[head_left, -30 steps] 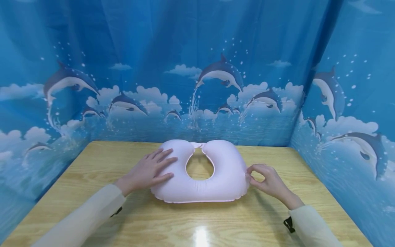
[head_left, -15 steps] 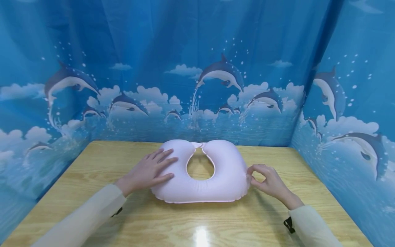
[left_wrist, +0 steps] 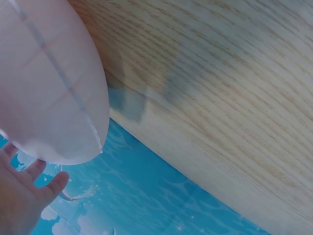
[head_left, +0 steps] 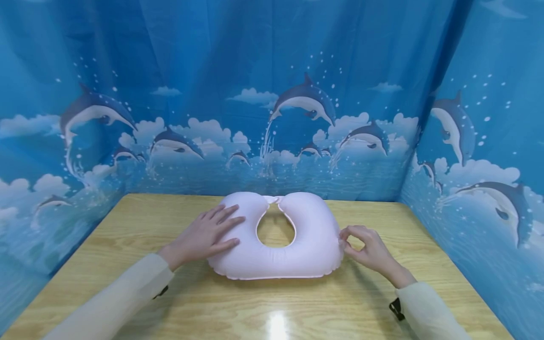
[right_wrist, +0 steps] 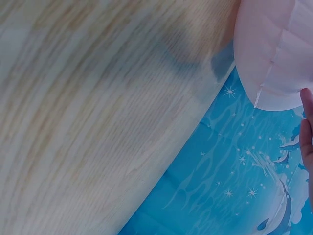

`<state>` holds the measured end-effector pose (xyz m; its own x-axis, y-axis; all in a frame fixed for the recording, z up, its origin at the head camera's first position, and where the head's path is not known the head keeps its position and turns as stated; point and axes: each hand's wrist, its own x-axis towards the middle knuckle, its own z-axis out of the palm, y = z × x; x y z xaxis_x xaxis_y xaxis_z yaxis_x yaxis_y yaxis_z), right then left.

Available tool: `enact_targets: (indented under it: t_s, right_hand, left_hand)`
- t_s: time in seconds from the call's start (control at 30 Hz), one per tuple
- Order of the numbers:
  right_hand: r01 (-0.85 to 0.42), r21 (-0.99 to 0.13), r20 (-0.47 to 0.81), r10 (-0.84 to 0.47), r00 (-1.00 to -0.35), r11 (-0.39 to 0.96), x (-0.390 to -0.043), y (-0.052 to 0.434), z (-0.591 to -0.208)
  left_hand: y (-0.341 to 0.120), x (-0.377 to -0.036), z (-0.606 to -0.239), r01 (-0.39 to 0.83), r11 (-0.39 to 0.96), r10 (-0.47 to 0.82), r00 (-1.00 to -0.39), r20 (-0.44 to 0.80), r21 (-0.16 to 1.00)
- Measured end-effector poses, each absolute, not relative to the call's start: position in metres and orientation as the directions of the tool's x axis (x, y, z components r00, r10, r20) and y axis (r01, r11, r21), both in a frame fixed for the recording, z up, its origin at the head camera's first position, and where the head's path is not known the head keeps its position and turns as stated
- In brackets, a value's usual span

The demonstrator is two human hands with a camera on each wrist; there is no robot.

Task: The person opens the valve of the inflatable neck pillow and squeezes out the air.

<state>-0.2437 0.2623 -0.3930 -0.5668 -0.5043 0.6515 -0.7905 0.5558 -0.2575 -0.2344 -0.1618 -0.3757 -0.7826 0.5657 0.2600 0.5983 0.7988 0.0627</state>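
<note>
A pale pink inflatable neck pillow [head_left: 276, 262], puffed full of air, rests on the wooden table with its round opening in the middle. Its two ends meet at the back, joined by a small strap [head_left: 272, 199]. My left hand [head_left: 206, 233] lies on the pillow's left lobe with spread, straight fingers. At the right side, my right hand [head_left: 369, 248] pinches a small pale nub on the pillow's edge between thumb and forefinger. Each wrist view shows the pillow's seamed side, with fingers of the left hand [left_wrist: 29, 191] and right hand [right_wrist: 307, 127] at it.
The wood-grain table [head_left: 204, 307] reaches back to a blue curtain [head_left: 204, 85] printed with dolphins and clouds, which also runs along both sides. Black straps [head_left: 397, 309] show at the sleeve cuffs.
</note>
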Motion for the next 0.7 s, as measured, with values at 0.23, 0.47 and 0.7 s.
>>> enact_targets:
  t_s: [0.23, 0.47, 0.7]
  right_hand:
    - [-0.789, -0.249, 0.65, -0.507, -0.566, 0.561, -0.2452, 0.2629, -0.3946]
    - [-0.787, -0.262, 0.645, -0.506, -0.573, 0.558, -0.2445, 0.2618, -0.3946]
    - [-0.78, -0.287, 0.64, -0.494, -0.588, 0.556, -0.2432, 0.2613, -0.3936]
  left_hand:
    - [-0.1615, -0.234, -0.3753, 0.595, 0.802, 0.565, -0.784, 0.256, 0.054]
    - [-0.1617, -0.2338, -0.3756, 0.598, 0.8, 0.567, -0.782, 0.259, 0.054]
    - [-0.1616, -0.2349, -0.3766, 0.596, 0.802, 0.566, -0.783, 0.259, 0.049]
